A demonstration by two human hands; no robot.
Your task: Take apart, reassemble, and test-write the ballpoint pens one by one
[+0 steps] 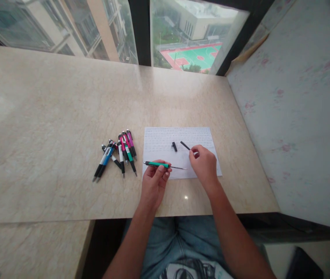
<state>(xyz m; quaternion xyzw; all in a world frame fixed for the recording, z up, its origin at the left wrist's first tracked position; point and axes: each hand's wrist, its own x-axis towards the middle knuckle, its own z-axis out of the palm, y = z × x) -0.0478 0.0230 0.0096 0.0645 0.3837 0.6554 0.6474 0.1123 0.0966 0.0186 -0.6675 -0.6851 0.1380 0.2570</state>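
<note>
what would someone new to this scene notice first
Probably the bright green sports court, outside beyond the window. Next, over the paper, the left hand holds a green pen with its thin refill sticking out, while the right hand holds a dark piece. A cluster of colourful pens lies on the counter left of the paper.

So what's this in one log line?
left hand: holding green pen barrel, refill sticking out; right hand: holding slim black piece; paper: small black part on it; pens: beside paper

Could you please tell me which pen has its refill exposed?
The green pen in the left hand: its thin refill sticks out bare, unlike the pens beside the paper.
</note>
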